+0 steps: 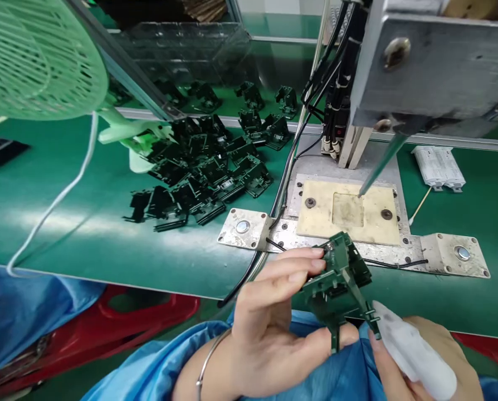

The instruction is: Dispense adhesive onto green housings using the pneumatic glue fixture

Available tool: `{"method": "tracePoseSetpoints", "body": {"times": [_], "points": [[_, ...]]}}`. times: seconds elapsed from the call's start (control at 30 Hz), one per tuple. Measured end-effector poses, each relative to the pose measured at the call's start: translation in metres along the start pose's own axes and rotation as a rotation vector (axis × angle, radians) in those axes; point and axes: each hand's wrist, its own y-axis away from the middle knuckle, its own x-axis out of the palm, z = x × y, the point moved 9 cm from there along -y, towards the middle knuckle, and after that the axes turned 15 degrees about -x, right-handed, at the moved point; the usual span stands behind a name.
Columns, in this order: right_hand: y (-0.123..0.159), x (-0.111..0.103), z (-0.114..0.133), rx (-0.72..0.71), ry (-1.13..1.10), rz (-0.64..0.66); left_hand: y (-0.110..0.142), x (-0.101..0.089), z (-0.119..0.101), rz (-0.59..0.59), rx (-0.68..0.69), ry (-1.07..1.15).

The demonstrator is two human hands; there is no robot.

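Observation:
My left hand [269,312] is closed around a dark green plastic part [336,284], fingers on its top and thumb under it, held in front of my chest. My right hand [416,356] comes in from the lower right with a white finger cot on one finger, its fingertips pinching the part's lower right corner. Just beyond the part lies a tan fixture plate [349,211] with a square recess, bolted on a metal base [453,253]. A thin metal rod tip [378,167] slants down onto the plate from the grey machine head [433,61].
A pile of black plastic parts [203,167] lies on the green table [86,223] to the left. A green fan [35,55] with a white cord sits far left. Black cables [282,184] run past the base. White packets [439,167] lie right. Red bins [119,317] sit below.

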Motion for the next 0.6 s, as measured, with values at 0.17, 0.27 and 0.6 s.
{"method": "tracePoseSetpoints", "body": {"times": [0.17, 0.27, 0.6], "points": [[-0.018, 0.004, 0.005, -0.031, -0.004, -0.121, 0.001, 0.01, -0.001, 0.1, 0.044, 0.065], [-0.033, 0.011, 0.017, -0.206, 0.051, -0.088, -0.001, 0.012, 0.001, 0.11, 0.036, 0.098], [-0.017, 0.002, -0.014, -0.242, 0.131, -0.06, -0.003, 0.018, 0.008, 0.197, -0.104, -0.039]]}}
